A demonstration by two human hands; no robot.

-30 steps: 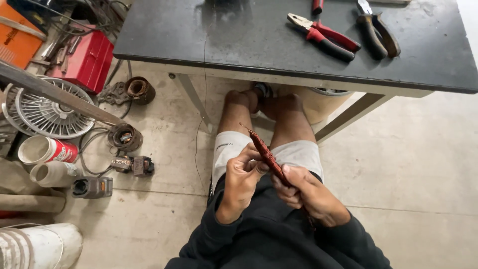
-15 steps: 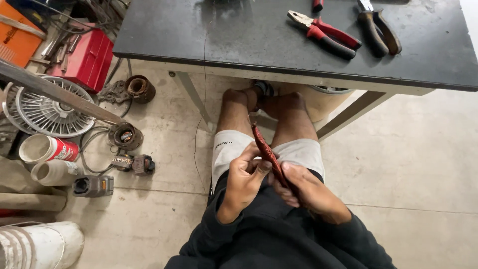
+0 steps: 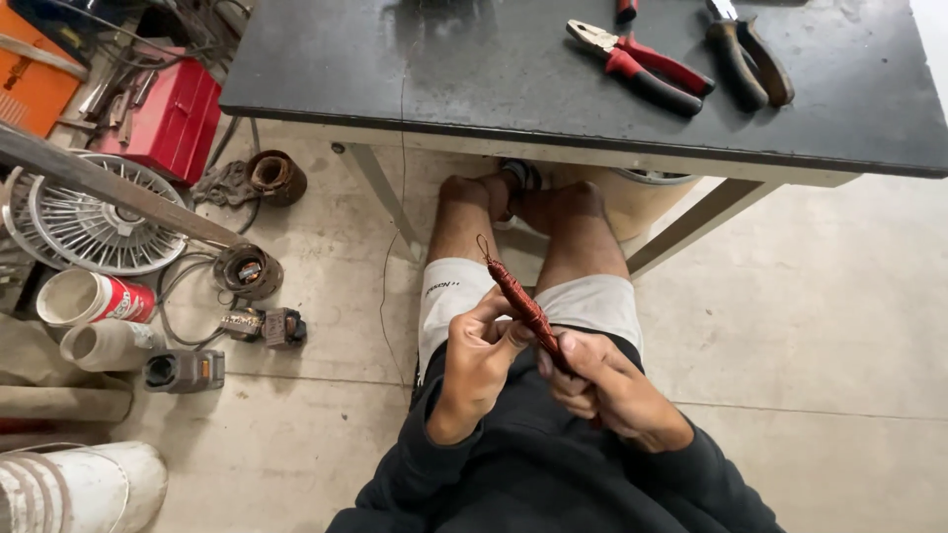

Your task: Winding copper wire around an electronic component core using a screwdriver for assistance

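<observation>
Seated position on the floor, knees under the dark counter [image 3: 494, 69]. A slender rod wound in red-brown copper wire [image 3: 523, 306] is held slantwise over the lap, its looped tip pointing up and left toward the knees.

Step in hand, as judged: the winding is being handled or dressed. It is best done with the rod kept steady by the lower grip, turns laid close and even, and the thin loose strand kept taut and clear of the fingers.

Left hand [image 3: 479, 370]: fingers curled, thumb and fingertips pinched on the rod's middle. Right hand [image 3: 602, 385]: closed around the lower end, thumb laid along the winding.

On the counter, well apart from the hands: red-handled pliers [image 3: 642, 71] and dark-handled pliers [image 3: 746, 59]. On the floor at left: a wire fan guard [image 3: 94, 217] and a red toolbox [image 3: 173, 118].
</observation>
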